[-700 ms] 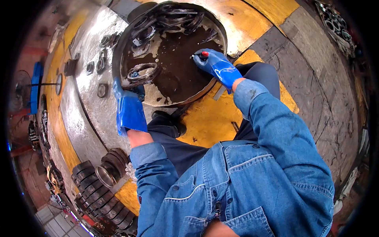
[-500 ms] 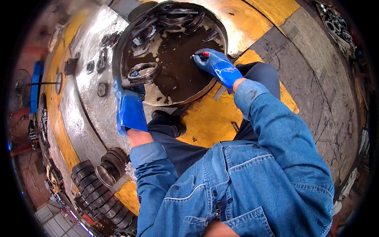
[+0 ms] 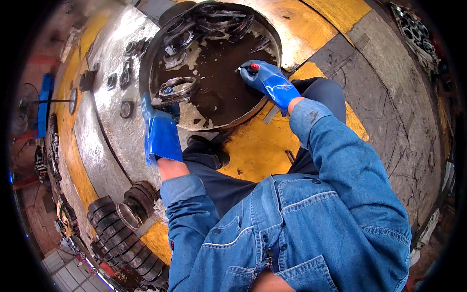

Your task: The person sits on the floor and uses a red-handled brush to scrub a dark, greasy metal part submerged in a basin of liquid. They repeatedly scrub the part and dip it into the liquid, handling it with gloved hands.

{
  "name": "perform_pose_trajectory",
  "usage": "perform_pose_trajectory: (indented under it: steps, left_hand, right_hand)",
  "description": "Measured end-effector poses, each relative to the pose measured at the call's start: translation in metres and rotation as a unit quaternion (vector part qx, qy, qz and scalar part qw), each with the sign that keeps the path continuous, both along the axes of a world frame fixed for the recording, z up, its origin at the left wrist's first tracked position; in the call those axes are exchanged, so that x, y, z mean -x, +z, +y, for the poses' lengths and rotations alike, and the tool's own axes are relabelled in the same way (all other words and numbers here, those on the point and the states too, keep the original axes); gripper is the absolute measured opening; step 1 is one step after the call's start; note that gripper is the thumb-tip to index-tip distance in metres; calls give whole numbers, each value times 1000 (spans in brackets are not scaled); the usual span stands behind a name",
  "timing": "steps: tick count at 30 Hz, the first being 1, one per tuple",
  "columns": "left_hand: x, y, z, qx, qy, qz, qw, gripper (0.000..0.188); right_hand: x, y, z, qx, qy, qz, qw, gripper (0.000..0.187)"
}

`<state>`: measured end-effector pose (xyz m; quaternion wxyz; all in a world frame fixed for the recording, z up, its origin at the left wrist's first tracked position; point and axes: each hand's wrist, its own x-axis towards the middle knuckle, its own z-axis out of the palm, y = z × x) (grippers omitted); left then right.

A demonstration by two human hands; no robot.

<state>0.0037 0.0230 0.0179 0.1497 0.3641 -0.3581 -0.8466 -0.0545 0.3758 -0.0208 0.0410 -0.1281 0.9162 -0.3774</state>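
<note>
A round metal basin [image 3: 148, 63] holds dark oily liquid and several metal rings. In a blue glove, my left hand [image 3: 159, 127] grips a large metal bearing ring [image 3: 176, 89] at the basin's near left rim, lifted partly out of the liquid. Over the right side of the basin my right hand [image 3: 268, 82], also blue-gloved, is closed on a small tool with a red tip [image 3: 253, 67]. More rings [image 3: 214, 22] lie stacked at the basin's far side.
Small metal parts [image 3: 127, 108] lie on the wet steel floor left of the basin. A row of dark bearings [image 3: 116, 231] stands at the lower left. Yellow floor paint [image 3: 253, 151] runs under my knees. A crate of parts [image 3: 413, 29] sits at the upper right.
My left hand has raised the ring slightly at the basin's rim. My right hand has hardly moved.
</note>
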Motion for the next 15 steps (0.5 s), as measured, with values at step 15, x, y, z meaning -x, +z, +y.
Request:
perform_pose_trajectory:
  steps: [15]
  left_hand:
    - [3, 3, 6, -27, 16, 2, 999, 50]
  right_hand:
    - [-2, 4, 0, -1, -1, 8, 1000, 34]
